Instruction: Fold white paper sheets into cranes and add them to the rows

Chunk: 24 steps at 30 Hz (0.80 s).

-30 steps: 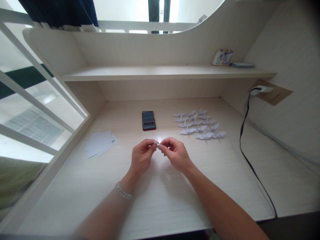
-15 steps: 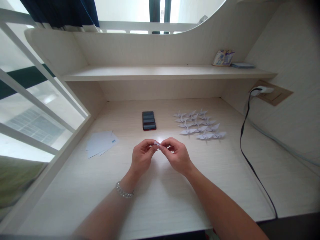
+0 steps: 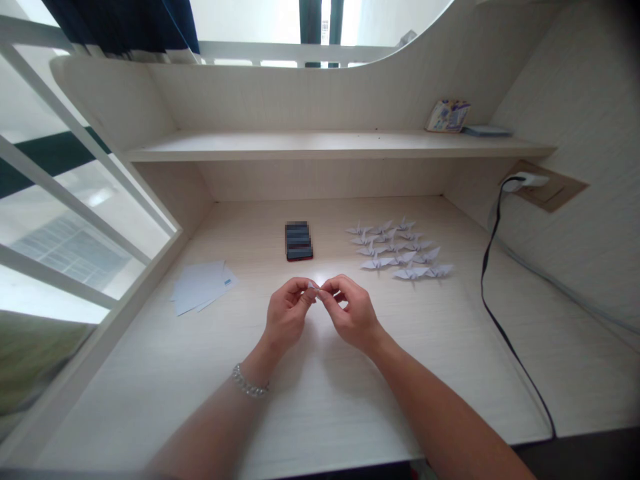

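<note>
Between my fingertips is a small folded piece of white paper point(image 3: 313, 287), mostly covered by the fingers. My left hand point(image 3: 287, 313) pinches it from the left, thumb against forefinger. From the right, my right hand point(image 3: 350, 310) pinches it too, and the two hands' fingertips nearly meet. Several white paper cranes point(image 3: 395, 247) stand in rows beyond my right hand. A few loose sheets of white paper point(image 3: 200, 287) lie overlapping to the left of my left hand.
A dark phone point(image 3: 299, 241) lies flat beyond my hands on the desk point(image 3: 320, 413). A black cable point(image 3: 493, 313) runs from the wall socket point(image 3: 550, 187) down the right side. The shelf point(image 3: 280, 143) above holds a colourful packet point(image 3: 449, 116).
Both hands stay almost in place, with only slight finger movement at the folded paper. Nothing else on the desk has visibly moved.
</note>
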Each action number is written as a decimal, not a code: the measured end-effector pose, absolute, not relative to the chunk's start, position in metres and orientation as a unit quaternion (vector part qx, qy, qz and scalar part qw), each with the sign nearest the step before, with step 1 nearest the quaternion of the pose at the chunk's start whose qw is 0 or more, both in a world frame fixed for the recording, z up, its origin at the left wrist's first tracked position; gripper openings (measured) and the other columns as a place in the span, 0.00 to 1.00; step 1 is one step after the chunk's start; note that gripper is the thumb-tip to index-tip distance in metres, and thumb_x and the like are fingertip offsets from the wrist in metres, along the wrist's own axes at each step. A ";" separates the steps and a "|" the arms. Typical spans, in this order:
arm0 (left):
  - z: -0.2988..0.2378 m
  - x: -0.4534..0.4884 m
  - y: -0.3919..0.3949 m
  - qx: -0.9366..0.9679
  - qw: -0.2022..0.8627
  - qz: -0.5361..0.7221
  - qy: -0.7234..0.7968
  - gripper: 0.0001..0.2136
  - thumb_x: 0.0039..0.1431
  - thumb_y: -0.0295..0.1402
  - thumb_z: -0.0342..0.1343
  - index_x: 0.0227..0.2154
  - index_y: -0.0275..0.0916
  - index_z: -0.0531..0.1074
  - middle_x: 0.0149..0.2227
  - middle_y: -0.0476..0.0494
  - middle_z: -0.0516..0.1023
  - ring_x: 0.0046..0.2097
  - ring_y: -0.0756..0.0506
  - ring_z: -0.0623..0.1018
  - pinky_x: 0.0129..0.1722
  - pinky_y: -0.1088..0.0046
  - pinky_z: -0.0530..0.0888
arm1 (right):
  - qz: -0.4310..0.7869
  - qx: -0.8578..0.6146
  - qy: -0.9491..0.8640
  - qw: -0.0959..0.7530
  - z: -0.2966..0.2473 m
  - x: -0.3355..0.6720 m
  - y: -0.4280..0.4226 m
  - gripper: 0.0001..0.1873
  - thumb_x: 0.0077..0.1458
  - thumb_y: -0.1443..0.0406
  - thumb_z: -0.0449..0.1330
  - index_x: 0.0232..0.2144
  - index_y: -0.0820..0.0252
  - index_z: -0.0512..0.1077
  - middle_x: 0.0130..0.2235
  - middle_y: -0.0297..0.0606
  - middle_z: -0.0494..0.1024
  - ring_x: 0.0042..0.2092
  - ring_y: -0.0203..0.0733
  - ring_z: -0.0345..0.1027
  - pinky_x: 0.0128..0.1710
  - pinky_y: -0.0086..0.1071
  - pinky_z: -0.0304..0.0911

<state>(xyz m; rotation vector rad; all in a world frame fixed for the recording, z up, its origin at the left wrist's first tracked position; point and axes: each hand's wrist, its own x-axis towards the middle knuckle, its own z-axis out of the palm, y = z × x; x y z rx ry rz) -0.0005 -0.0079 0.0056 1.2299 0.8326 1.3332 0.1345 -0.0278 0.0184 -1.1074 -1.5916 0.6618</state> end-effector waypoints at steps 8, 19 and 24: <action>0.007 -0.003 -0.005 0.532 0.530 0.549 0.367 0.07 0.52 0.35 0.57 0.29 0.36 0.69 0.29 0.47 0.71 0.30 0.51 0.70 0.33 0.74 0.68 | 0.331 -0.482 -0.622 0.521 0.012 0.138 -0.021 0.09 0.57 0.61 0.52 0.34 0.60 0.70 0.32 0.37 0.72 0.31 0.36 0.65 0.27 0.28 0.62; 0.005 0.000 -0.005 0.530 0.515 0.530 0.415 0.08 0.50 0.36 0.58 0.29 0.35 0.71 0.27 0.48 0.71 0.30 0.51 0.70 0.31 0.75 0.70 | 0.348 -0.489 -0.625 0.498 0.010 0.132 -0.023 0.09 0.54 0.61 0.56 0.32 0.61 0.72 0.32 0.38 0.75 0.32 0.37 0.68 0.27 0.28 0.63; 0.004 0.001 -0.004 0.492 0.572 0.520 0.399 0.11 0.48 0.36 0.60 0.32 0.35 0.73 0.31 0.45 0.75 0.33 0.49 0.74 0.32 0.73 0.73 | 0.341 -0.512 -0.614 0.494 0.010 0.135 -0.020 0.10 0.54 0.61 0.55 0.33 0.61 0.72 0.32 0.38 0.76 0.32 0.37 0.68 0.27 0.27 0.62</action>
